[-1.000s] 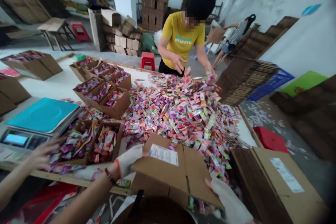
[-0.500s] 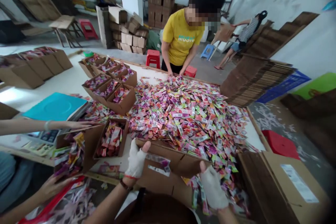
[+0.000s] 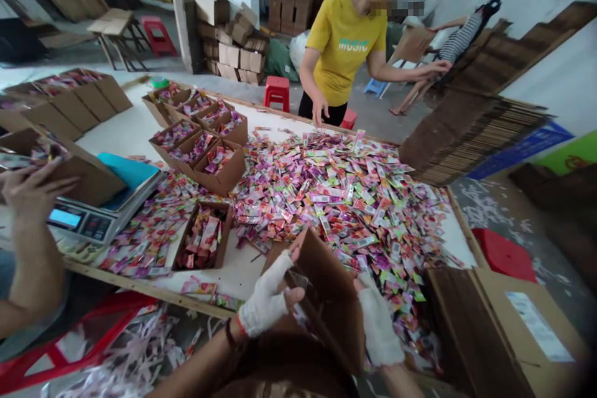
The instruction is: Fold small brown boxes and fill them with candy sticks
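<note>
My left hand (image 3: 268, 301), in a white fingerless glove, grips the near left side of a brown cardboard box (image 3: 338, 308). A clear strip of packaging shows beside my left thumb. My right hand (image 3: 380, 326), gloved the same way, presses around the box's right side. The box is tilted with its walls spread apart, close in front of my body. Just beyond it lies a wide heap of small pink, purple and green sachets (image 3: 321, 183). To the left of my left hand stands an open carton (image 3: 203, 236) filled with reddish sachets.
At the left, a co-worker's hand (image 3: 35, 193) holds a filled box (image 3: 88, 174) over a digital scale (image 3: 88, 221). Several filled cartons (image 3: 224, 177) stand farther back. A person in a yellow shirt (image 3: 347, 43) reaches toward stacked flat cardboard (image 3: 485, 137). A large carton (image 3: 522, 317) sits right.
The box between my hands has gone from flattened to opened out and tilted. The co-worker's filled box has moved up to the scale. The person in yellow has lifted an arm from the heap.
</note>
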`<state>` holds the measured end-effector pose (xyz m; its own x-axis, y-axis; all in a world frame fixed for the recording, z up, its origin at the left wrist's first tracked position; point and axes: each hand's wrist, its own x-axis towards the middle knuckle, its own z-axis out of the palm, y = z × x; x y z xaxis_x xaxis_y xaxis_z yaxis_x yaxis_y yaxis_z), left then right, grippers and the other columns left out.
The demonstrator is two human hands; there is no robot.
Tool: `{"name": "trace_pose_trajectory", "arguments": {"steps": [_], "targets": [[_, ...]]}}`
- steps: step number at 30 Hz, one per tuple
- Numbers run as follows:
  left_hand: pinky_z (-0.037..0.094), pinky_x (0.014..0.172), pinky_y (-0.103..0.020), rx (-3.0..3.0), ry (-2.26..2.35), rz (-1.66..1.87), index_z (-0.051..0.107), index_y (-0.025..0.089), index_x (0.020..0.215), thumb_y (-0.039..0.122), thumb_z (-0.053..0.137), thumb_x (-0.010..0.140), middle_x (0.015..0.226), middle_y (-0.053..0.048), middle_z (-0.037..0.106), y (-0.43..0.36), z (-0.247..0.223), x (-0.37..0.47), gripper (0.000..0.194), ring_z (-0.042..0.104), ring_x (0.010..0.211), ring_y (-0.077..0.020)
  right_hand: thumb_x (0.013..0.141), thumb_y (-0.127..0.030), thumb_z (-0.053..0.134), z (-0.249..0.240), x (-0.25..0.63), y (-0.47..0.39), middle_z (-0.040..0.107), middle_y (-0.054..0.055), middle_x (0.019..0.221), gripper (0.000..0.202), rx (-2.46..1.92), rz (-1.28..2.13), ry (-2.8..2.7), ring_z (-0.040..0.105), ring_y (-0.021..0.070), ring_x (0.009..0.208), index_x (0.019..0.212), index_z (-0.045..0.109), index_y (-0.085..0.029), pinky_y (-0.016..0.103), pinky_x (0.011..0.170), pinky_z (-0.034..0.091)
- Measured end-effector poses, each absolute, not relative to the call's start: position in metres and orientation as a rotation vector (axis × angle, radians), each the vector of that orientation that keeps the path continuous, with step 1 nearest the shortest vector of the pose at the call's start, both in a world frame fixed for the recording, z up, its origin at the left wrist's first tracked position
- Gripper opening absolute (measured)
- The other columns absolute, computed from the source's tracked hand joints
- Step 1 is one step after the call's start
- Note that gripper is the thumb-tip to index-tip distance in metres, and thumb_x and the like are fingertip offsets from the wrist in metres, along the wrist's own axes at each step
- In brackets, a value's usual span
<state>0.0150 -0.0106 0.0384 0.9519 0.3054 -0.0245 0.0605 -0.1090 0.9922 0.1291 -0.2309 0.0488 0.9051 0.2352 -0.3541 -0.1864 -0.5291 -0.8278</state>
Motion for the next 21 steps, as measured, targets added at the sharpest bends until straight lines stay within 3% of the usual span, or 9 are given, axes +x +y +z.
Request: {"name": "trace_pose_trajectory", "arguments": {"steps": [2, 4, 6, 8, 12, 14, 16, 19, 21], "targets": [[0.027, 0.112, -0.041, 1.796, 0.135, 0.156, 0.059, 0.023, 0.122, 0.043, 0.063, 0.079, 0.141, -0.011, 0.045, -0.005, 0.038, 0.016, 0.048, 0.036, 0.133, -0.0293, 0.077, -0.053, 0.049, 0.050, 0.128, -0.221, 0.059, 0.010, 0.121, 0.051, -2.076, 0.487, -0.014, 0.052, 0.0260, 0.116, 0.113, 0.055, -0.018, 0.035, 0.100, 0.040], [0.025, 0.111, -0.044, 1.941, -0.092, 0.109, 0.070, 0.023, 0.095, 0.049, 0.064, 0.077, 0.127, -0.011, 0.057, 0.001, 0.038, 0.017, 0.032, 0.044, 0.125, -0.0297, 0.074, -0.052, 0.055, 0.046, 0.133, -0.210, 0.058, 0.011, 0.121, 0.059, -2.049, 0.446, -0.035, 0.053, 0.0245, 0.113, 0.121, 0.047, -0.017, 0.036, 0.099, 0.041], [0.015, 0.112, -0.048, 2.036, -0.357, 0.049, 0.067, 0.022, 0.070, 0.055, 0.061, 0.077, 0.096, -0.007, 0.068, 0.005, 0.039, 0.018, 0.034, 0.054, 0.110, -0.0265, 0.072, -0.052, 0.058, 0.040, 0.140, -0.203, 0.055, 0.012, 0.122, 0.067, -1.962, 0.412, -0.073, 0.054, 0.0240, 0.111, 0.126, 0.040, -0.017, 0.037, 0.099, 0.042], [0.005, 0.113, -0.048, 2.046, -0.510, 0.006, 0.061, 0.020, 0.061, 0.059, 0.052, 0.082, 0.071, -0.003, 0.066, 0.008, 0.039, 0.018, 0.045, 0.060, 0.091, -0.0207, 0.076, -0.056, 0.052, 0.039, 0.146, -0.204, 0.055, 0.013, 0.121, 0.063, -1.852, 0.374, -0.080, 0.055, 0.0241, 0.110, 0.124, 0.040, -0.018, 0.040, 0.099, 0.042], [0.000, 0.114, -0.045, 2.012, -0.422, 0.024, 0.063, 0.019, 0.066, 0.049, 0.037, 0.092, 0.069, -0.002, 0.067, 0.015, 0.038, 0.015, 0.047, 0.062, 0.081, -0.0157, 0.089, -0.058, 0.029, 0.050, 0.136, -0.234, 0.062, 0.009, 0.108, 0.049, -1.967, 0.274, -0.121, 0.058, 0.0258, 0.102, 0.107, 0.055, -0.022, 0.047, 0.095, 0.043], [0.002, 0.115, -0.044, 2.000, -0.319, 0.075, 0.065, 0.020, 0.074, 0.044, 0.044, 0.091, 0.076, -0.002, 0.069, 0.015, 0.034, 0.013, 0.037, 0.064, 0.084, -0.0151, 0.088, -0.059, 0.033, 0.054, 0.124, -0.254, 0.062, 0.010, 0.113, 0.049, -2.073, 0.315, -0.449, 0.055, 0.0285, 0.109, 0.107, 0.061, -0.024, 0.049, 0.097, 0.041], [0.017, 0.114, -0.042, 2.050, -0.190, 0.218, 0.067, 0.019, 0.091, 0.040, 0.053, 0.087, 0.090, -0.005, 0.070, 0.008, 0.027, 0.013, 0.025, 0.063, 0.090, -0.0167, 0.081, -0.058, 0.049, 0.049, 0.111, -0.265, 0.064, 0.010, 0.113, 0.045, -2.111, 0.379, -0.798, 0.054, 0.0305, 0.111, 0.106, 0.065, -0.025, 0.049, 0.096, 0.042], [0.033, 0.105, -0.047, 2.321, 0.047, 0.537, 0.056, 0.015, 0.121, 0.032, 0.060, 0.082, 0.116, -0.016, 0.060, -0.012, 0.022, 0.018, 0.043, 0.053, 0.113, -0.0260, 0.079, -0.045, 0.056, 0.029, 0.098, -0.262, 0.068, 0.009, 0.090, 0.027, -2.276, 0.355, -0.758, 0.061, 0.0267, 0.092, 0.090, 0.068, -0.023, 0.044, 0.085, 0.049], [0.028, 0.105, -0.056, 2.538, 0.139, 0.646, 0.048, 0.014, 0.131, 0.026, 0.060, 0.079, 0.131, -0.020, 0.048, -0.024, 0.024, 0.022, 0.055, 0.039, 0.127, -0.0335, 0.080, -0.041, 0.053, 0.016, 0.094, -0.254, 0.065, 0.008, 0.087, 0.024, -2.351, 0.238, -0.434, 0.060, 0.0236, 0.085, 0.088, 0.063, -0.021, 0.042, 0.081, 0.050]]}}
